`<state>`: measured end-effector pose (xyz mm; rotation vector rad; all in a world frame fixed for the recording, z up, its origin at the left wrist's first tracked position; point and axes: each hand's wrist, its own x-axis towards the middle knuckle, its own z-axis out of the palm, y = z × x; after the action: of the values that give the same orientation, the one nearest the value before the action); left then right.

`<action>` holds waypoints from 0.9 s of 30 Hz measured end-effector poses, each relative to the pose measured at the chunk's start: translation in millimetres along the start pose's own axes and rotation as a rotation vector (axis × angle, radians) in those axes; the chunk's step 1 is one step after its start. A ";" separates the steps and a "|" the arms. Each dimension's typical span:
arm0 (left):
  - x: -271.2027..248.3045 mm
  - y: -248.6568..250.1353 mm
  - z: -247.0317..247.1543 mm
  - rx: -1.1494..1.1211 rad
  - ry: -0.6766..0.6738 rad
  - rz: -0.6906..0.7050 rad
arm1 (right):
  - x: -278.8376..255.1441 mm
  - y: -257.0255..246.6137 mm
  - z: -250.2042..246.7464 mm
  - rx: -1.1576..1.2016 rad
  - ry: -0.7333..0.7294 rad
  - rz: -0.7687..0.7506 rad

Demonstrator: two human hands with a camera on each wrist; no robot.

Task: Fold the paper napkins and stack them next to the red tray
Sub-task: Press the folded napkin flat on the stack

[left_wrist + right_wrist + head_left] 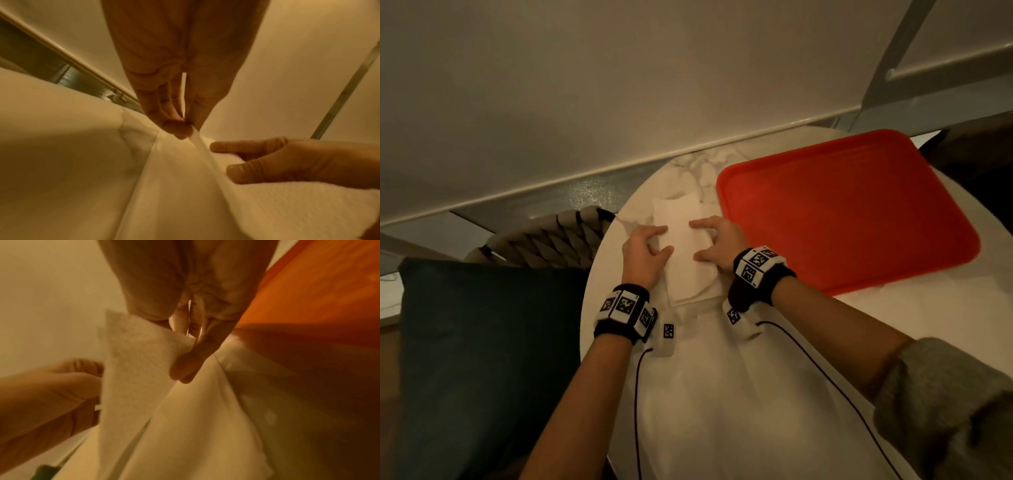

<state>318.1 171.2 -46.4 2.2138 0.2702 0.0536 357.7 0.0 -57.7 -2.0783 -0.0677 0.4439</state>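
Note:
A white paper napkin (681, 270) lies on top of other napkins (676, 205) just left of the red tray (842, 212). My left hand (666, 240) pinches its left edge between thumb and fingers; the left wrist view shows the thin edge (197, 146) caught at the fingertips (179, 129). My right hand (700, 241) holds the napkin's right side. In the right wrist view a raised fold of napkin (133, 361) sits between the right thumb and fingers (185, 369), with the tray (318, 296) behind. The layers under the hands are hidden.
The napkins and tray rest on a round white marble table (722, 394) close to a wall. A woven chair back (544, 240) and a dark cushion (482, 342) stand off the table's left edge. Thin cables (825, 377) run from both wristbands across the table.

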 end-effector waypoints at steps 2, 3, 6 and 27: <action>0.8 -4.2 4.3 0.031 -0.015 0.007 | 3.8 2.8 4.7 -0.101 -0.021 -0.011; 1.8 -6.3 5.6 0.058 -0.029 0.003 | 5.4 3.5 6.3 -0.162 -0.038 -0.013; 4.8 -11.9 8.9 0.165 -0.096 -0.037 | 6.9 3.3 9.2 -0.251 -0.056 0.021; -194.9 19.7 -22.0 -0.027 -0.216 -0.237 | -195.0 42.2 -98.9 0.074 -0.081 0.148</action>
<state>128.4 135.2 -6.2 2.1244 0.4052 -0.3077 204.0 -147.1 7.9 -2.0000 0.0539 0.6123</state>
